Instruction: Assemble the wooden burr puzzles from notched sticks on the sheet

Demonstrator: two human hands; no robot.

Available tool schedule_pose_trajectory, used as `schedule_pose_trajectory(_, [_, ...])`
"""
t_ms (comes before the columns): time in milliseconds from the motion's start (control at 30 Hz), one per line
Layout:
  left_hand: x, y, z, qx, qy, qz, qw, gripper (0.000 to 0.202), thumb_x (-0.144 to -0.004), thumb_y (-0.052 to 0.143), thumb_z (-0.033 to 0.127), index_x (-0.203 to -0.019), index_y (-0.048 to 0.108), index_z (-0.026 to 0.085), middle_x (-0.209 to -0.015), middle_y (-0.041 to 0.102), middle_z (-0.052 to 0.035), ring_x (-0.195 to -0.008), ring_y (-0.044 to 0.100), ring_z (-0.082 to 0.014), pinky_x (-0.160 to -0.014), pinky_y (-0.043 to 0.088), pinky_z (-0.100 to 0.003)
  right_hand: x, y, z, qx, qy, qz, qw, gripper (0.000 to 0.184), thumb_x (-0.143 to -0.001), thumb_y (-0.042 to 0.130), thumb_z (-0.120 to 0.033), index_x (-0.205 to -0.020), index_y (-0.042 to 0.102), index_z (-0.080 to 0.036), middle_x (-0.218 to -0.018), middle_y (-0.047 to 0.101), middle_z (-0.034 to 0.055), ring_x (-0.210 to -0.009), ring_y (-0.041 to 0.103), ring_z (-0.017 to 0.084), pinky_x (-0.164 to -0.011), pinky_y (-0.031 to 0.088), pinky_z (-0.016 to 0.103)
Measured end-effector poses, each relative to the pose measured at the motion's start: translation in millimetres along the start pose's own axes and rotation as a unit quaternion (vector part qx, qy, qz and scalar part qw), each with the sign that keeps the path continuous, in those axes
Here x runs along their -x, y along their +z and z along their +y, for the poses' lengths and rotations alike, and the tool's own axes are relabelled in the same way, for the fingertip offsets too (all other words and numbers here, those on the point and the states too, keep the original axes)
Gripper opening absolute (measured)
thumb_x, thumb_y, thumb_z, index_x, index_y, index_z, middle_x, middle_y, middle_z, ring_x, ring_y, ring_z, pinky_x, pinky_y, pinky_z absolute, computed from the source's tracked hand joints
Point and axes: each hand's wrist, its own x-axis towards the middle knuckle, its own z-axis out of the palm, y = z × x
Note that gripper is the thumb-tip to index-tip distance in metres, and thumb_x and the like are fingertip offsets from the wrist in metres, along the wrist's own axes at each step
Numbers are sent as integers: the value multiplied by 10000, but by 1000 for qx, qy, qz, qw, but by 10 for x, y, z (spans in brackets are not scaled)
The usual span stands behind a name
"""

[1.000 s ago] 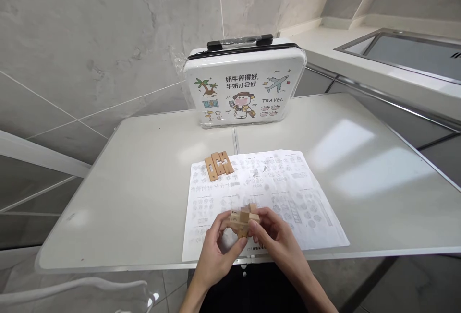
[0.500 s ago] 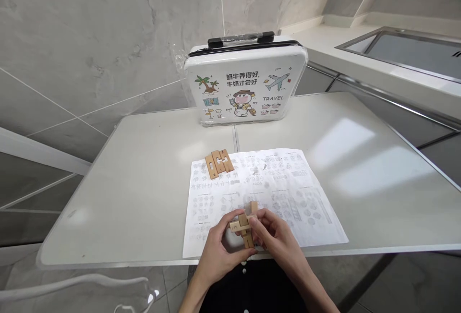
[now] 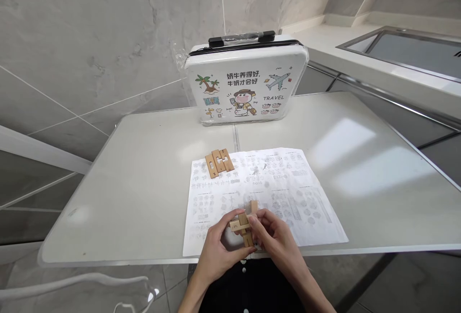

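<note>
Between my two hands is a wooden interlocking puzzle [image 3: 243,219], its light-brown bars crossing one another. The thumb and fingers of my left hand [image 3: 220,246] curve round its left side and pinch it from top and bottom. My right hand [image 3: 275,236] grips the right end of the crossing bar with thumb and forefinger. A wooden block end [image 3: 254,206] shows just behind the right fingers; whether it belongs to the puzzle I cannot tell. Beyond lie several flat wooden pieces [image 3: 219,162] with cut-out slots and numbers, side by side. The lower part of the puzzle is partly hidden by my fingers.
A printed instruction sheet [image 3: 309,217] lies under the hands and partly under the flat pieces. On the pale folding table [image 3: 126,198] a white cartoon-printed suitcase [image 3: 248,82] in clear plastic stands at the back. A counter [image 3: 320,39] runs behind at the right.
Almost nothing differs. Both hands keep their hold on the wooden puzzle in the same place, and the view has shifted very slightly.
</note>
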Motion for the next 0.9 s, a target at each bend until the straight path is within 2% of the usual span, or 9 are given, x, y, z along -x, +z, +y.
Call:
schedule_pose_trajectory(467, [-5, 5, 26, -17, 17, 12, 1000, 709, -740, 923, 304, -1400, 665, 300, -1411, 708, -75, -1325, 645, -351, -1149, 506, -486, 9, -1, 12, -26, 21, -11, 999, 501, -946, 656, -695, -911, 686, -196, -655, 573, -14, -573, 520, 151, -541, 436, 272])
schedule_pose_trajectory(567, [-6, 3, 52, -6, 13, 21, 1000, 724, -727, 938, 342, -1393, 661, 281, -1369, 726, -89, -1277, 675, -349, -1125, 529, -480, -1, -47, 29, -8, 12, -9, 1000, 514, -967, 610, -705, -999, 694, -199, -664, 608, -3, -569, 544, 165, -535, 449, 281])
schedule_pose_trajectory(667, [-9, 1, 31, 28, 4, 34, 999, 745, -752, 929, 383, -1420, 620, 267, -1296, 748, -98, -1173, 727, -319, -1070, 570, -450, -3, -149, 56, 46, -22, 36, 998, 535, -1008, 533, -701, -1160, 663, -205, -698, 639, 10, -592, 568, 189, -545, 466, 297])
schedule_pose_trajectory(767, [-13, 6, -16, 70, -9, 42, 997, 776, -795, 905, 387, -1476, 553, 262, -1237, 765, -95, -1134, 742, -293, -1065, 573, -427, 3, -245, 90, 154, -55, 89, 982, 491, -1010, 545, -677, -1144, 661, -220, -753, 666, 32, -628, 593, 207, -550, 472, 307])
schedule_pose_trajectory(900, [-19, 20, -40, 78, -12, 59, 995, 757, -814, 892, 388, -1475, 546, 255, -1236, 756, -86, -1128, 740, -281, -1071, 565, -410, -14, -258, 153, 248, -81, 106, 959, 437, -1023, 545, -638, -1158, 648, -235, -873, 701, 52, -645, 622, 205, -572, 498, 321])
